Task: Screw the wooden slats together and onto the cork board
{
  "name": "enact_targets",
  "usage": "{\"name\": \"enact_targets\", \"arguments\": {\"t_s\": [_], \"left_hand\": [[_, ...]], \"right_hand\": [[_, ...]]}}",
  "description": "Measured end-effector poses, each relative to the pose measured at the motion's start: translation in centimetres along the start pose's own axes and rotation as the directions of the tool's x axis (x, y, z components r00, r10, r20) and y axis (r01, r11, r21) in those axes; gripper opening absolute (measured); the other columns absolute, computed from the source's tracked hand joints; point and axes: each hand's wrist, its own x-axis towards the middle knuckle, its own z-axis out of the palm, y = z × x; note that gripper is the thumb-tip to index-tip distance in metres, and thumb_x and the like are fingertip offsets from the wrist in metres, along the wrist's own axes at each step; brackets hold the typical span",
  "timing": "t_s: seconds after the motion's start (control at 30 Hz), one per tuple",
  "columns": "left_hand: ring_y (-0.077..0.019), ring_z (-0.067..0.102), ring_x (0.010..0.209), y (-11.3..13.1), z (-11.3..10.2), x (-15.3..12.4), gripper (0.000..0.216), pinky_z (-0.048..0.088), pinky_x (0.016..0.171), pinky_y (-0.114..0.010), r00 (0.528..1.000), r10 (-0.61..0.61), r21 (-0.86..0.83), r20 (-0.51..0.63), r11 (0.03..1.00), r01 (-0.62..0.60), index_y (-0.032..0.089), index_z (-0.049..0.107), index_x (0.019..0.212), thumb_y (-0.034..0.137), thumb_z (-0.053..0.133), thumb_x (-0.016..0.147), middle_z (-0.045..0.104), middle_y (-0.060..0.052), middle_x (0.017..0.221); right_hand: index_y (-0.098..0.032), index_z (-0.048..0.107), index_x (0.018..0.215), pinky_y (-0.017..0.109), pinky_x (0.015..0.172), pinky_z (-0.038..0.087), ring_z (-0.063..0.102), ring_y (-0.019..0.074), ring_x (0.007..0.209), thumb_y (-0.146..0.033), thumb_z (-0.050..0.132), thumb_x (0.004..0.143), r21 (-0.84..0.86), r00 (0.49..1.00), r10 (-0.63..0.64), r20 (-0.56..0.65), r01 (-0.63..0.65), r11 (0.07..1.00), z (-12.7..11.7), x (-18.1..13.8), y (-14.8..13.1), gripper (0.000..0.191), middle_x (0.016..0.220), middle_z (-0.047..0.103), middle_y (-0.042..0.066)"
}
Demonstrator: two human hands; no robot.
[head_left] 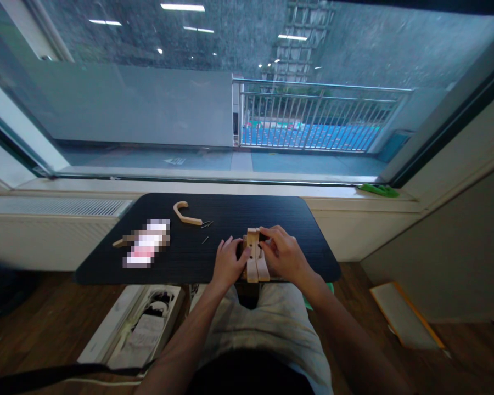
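Observation:
Two light wooden pieces (252,269) stand side by side at the near edge of the dark table, with small dark holes in the left one. My left hand (228,264) grips them from the left, its thumb pressed on the near face. From the right, my right hand (287,253) has its fingers closed around the upper end of the right piece. A small dark spot shows by my right fingertips; I cannot make out what it is. Farther left lie a hook-shaped wooden piece (191,220) and several thin screws (207,224).
The black table (239,206) stands against the window sill. On its left lies a wooden stick (119,242), partly covered by a pixelated patch. An open white box (119,323) is on the floor at left. A green cloth (379,190) lies on the sill; a panel (407,315) lies right.

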Motion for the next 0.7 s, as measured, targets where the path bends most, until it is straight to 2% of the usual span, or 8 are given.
{"name": "enact_targets", "arguments": {"t_s": [0.17, 0.7], "left_hand": [[-0.0299, 0.049, 0.128, 0.06, -0.14, 0.04, 0.037, 0.027, 0.113, -0.054, 1.0, -0.005, 0.005, 0.013, 1.0, 0.005, 0.018, 0.061, 0.111, 0.043, 0.046, 0.089, 0.066, -0.012, 0.119], [-0.0293, 0.05, 0.128, -0.45, -0.07, 0.07, 0.035, 0.028, 0.113, -0.054, 1.0, -0.006, 0.009, -0.006, 1.0, 0.006, 0.02, 0.062, 0.109, 0.043, 0.045, 0.089, 0.066, -0.011, 0.119]], "right_hand": [[-0.021, 0.054, 0.12, 0.027, 0.06, 0.049, 0.059, 0.0142, 0.07, -0.018, 0.052, 0.09, 0.022, 1.0, -0.01, 0.001, 0.01, 1.0, 0.08, 0.09, -0.11, 0.03, 0.097, 0.06, 0.006], [-0.022, 0.054, 0.116, 0.028, 0.065, 0.05, 0.059, 0.0147, 0.072, -0.014, 0.055, 0.086, 0.039, 0.998, -0.033, -0.047, 0.035, 0.999, 0.39, 0.22, -0.11, 0.031, 0.098, 0.061, 0.006]]}}
